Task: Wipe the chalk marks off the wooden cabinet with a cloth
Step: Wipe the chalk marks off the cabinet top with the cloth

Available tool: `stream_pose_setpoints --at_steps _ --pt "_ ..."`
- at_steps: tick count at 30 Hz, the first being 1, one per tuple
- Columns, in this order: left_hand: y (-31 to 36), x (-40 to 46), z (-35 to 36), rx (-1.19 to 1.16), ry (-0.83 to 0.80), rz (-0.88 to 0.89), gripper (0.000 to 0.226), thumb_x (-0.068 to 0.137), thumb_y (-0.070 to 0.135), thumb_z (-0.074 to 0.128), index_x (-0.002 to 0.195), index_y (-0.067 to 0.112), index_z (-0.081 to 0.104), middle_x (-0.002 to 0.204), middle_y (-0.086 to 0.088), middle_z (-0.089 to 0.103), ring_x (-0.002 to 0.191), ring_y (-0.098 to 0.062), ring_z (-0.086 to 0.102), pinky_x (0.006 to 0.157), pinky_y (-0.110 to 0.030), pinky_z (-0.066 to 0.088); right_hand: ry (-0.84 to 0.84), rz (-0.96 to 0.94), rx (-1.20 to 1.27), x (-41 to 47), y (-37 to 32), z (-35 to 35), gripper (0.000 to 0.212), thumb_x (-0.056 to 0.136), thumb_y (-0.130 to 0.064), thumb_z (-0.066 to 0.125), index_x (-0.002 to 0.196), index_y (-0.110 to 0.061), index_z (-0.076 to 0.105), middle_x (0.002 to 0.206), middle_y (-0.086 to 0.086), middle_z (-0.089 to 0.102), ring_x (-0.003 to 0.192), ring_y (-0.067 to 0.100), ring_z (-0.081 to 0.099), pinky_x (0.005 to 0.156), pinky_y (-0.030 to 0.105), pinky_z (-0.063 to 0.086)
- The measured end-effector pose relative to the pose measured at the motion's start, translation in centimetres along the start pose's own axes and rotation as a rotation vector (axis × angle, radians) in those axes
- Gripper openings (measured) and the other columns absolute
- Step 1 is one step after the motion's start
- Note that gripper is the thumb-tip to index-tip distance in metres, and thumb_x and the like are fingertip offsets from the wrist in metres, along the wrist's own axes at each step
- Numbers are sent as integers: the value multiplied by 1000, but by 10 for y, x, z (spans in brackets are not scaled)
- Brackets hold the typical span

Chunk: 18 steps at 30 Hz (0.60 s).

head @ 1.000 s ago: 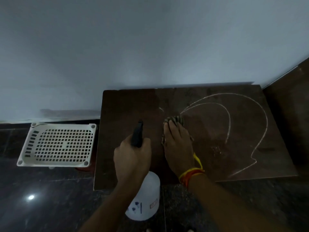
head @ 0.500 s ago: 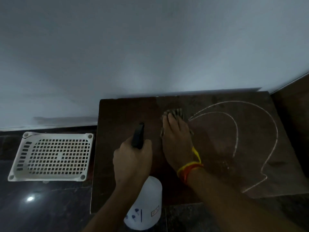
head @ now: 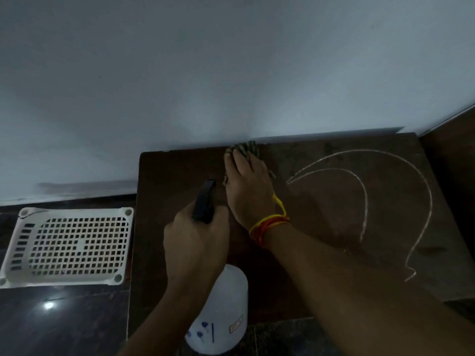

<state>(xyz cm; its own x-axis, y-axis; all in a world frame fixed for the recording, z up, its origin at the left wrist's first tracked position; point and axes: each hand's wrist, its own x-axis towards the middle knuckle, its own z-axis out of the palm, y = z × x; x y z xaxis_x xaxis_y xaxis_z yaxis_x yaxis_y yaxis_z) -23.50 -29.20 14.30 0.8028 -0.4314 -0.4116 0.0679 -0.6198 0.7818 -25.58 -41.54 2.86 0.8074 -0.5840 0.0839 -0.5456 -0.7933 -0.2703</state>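
The dark wooden cabinet top (head: 174, 176) stands against the wall. My right hand (head: 248, 186) lies flat on a striped cloth (head: 245, 147) and presses it to the wood at the back edge, fingers straight. Two curved white chalk lines (head: 365, 199) run over the right half of the top. My left hand (head: 195, 242) grips the black trigger head of a white spray bottle (head: 226, 319) held over the cabinet's front edge. The left half of the top shows no chalk.
A white perforated plastic basket (head: 66, 246) sits on the dark glossy floor (head: 51, 325) left of the cabinet. A pale wall (head: 231, 73) rises right behind the top. Dark wood panelling (head: 452, 155) stands at the right.
My right hand has slid the cloth away from me, from the middle of the top to its back edge by the wall. The small chalk fleck near the cloth is gone. My left hand keeps the bottle.
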Motion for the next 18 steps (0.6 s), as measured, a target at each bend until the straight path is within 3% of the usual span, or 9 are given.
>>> stream_pose_setpoints --at_steps 5,11,18 --pt "4 4 11 5 -20 70 16 87 24 56 72 21 53 74 -17 65 72 -39 65 67 -51 57 -5 -24 -38 13 22 -5 47 97 -23 38 141 -6 41 146 16 41 133 35 37 112 45 26" --pt "-3 -4 16 -22 -21 37 17 89 22 56 72 23 53 74 -13 66 70 -33 66 66 -45 57 -19 102 -131 9 89 -21 50 97 -22 39 143 -3 36 148 18 35 136 35 33 115 42 22" --pt "-7 -15 15 -8 0 68 17 88 23 56 76 12 57 71 -20 65 68 -38 64 66 -51 57 -3 135 -110 -46 59 -14 49 94 -22 39 138 -3 44 139 18 48 126 37 46 109 44 35"
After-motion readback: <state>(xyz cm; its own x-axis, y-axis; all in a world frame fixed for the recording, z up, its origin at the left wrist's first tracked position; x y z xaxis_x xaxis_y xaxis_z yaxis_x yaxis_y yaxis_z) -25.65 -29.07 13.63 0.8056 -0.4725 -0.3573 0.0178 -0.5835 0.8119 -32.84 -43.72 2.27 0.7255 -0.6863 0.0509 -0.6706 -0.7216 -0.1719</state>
